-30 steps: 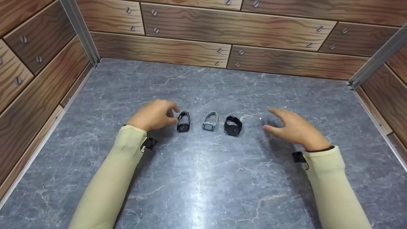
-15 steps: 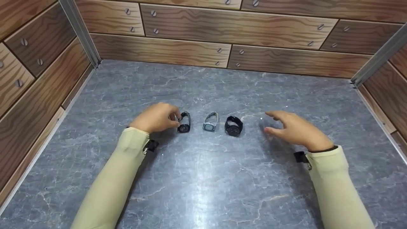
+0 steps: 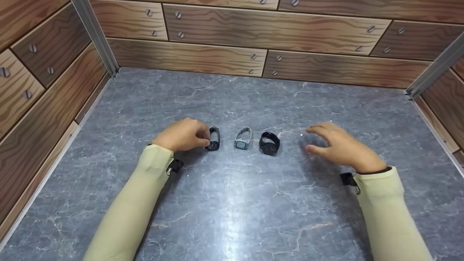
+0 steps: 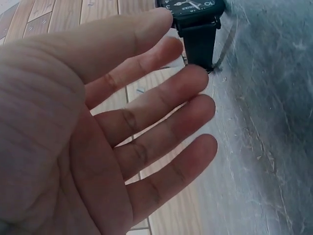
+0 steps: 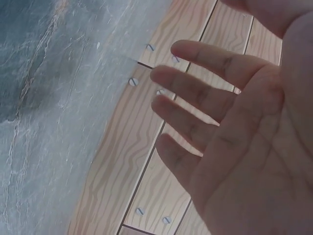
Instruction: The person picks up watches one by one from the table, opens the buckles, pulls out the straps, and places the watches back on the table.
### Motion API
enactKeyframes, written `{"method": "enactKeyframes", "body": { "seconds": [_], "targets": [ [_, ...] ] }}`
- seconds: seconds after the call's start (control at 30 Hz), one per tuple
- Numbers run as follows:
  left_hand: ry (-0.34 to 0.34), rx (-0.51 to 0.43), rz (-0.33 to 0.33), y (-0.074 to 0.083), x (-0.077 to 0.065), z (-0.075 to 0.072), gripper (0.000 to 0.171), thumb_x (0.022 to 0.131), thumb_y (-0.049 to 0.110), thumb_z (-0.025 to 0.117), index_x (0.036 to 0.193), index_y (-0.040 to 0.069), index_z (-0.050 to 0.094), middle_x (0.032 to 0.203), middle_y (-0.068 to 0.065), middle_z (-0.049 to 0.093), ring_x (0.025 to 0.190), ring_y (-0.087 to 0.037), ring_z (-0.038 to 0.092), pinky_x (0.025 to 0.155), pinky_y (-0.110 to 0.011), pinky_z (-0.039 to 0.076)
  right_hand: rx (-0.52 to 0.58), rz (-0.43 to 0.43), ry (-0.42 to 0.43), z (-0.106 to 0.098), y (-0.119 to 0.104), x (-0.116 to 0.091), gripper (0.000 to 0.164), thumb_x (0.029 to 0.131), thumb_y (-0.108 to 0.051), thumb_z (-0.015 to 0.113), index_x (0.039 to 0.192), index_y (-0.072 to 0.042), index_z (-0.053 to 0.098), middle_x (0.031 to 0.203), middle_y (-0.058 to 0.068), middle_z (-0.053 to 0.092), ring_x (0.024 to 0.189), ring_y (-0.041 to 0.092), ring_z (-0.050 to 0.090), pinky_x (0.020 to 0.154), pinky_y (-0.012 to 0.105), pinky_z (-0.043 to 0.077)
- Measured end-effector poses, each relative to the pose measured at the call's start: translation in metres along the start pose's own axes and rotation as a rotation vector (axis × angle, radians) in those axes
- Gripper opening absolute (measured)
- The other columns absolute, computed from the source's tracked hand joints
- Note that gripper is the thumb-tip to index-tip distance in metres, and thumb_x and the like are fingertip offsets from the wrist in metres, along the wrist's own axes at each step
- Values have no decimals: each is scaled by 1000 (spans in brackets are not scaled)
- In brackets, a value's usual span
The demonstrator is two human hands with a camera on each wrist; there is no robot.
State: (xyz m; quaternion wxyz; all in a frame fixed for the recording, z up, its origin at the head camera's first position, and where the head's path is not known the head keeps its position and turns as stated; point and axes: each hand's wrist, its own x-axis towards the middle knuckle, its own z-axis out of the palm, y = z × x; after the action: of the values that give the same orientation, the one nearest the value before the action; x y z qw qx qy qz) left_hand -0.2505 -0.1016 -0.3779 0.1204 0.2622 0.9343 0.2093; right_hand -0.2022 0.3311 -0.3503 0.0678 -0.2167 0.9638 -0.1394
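Note:
Three wristwatches with looped straps lie in a row in the head view. At the left of the row is a slim black watch [image 3: 213,145], whose white hands and numerals show on its dial [image 4: 193,6] in the left wrist view. My left hand [image 3: 183,135] is right beside it, the thumb tip at the case edge and the index fingertip near the strap; whether they touch cannot be told. A pale grey watch [image 3: 240,144] lies in the middle, and a bulkier black watch [image 3: 269,148] at the right. My right hand [image 3: 344,148] hovers farther right, fingers spread, holding nothing.
The watches lie on a grey marble-patterned tabletop [image 3: 275,210]. Wood-plank-patterned panels [image 3: 217,56] wall it at the back and both sides, with metal posts [image 3: 96,40] at the back corners. Each wrist wears a small black device [image 3: 176,166] at the sleeve cuff.
My left hand has moved slightly right and closer to the left black watch, its thumb and index finger now at the watch's side. The right hand stays nearly still; the view shifts slightly.

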Motion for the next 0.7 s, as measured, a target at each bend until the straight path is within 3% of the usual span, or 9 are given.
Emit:
{"method": "enactKeyframes", "body": {
  "seconds": [0.33, 0.7],
  "targets": [
    [9, 9, 0, -4, -4, 1, 13, 97, 27, 75, 90, 16, 78, 85, 4, 70, 71, -13, 58, 69, -32, 52, 4, 18, -26, 3, -2, 6, 58, 101, -34, 67, 145, 1, 54, 151, 28, 46, 142, 49, 40, 116, 67, 30],
    [-37, -21, 44, -7, 4, 5, 11, 93, 24, 79, 98, 16, 75, 93, 3, 74, 83, -14, 66, 78, -36, 56, 46, 46, -54, 2, 7, 0, 57, 103, -34, 66, 145, 3, 53, 148, 28, 52, 139, 51, 44, 115, 66, 32]
  ]
}}
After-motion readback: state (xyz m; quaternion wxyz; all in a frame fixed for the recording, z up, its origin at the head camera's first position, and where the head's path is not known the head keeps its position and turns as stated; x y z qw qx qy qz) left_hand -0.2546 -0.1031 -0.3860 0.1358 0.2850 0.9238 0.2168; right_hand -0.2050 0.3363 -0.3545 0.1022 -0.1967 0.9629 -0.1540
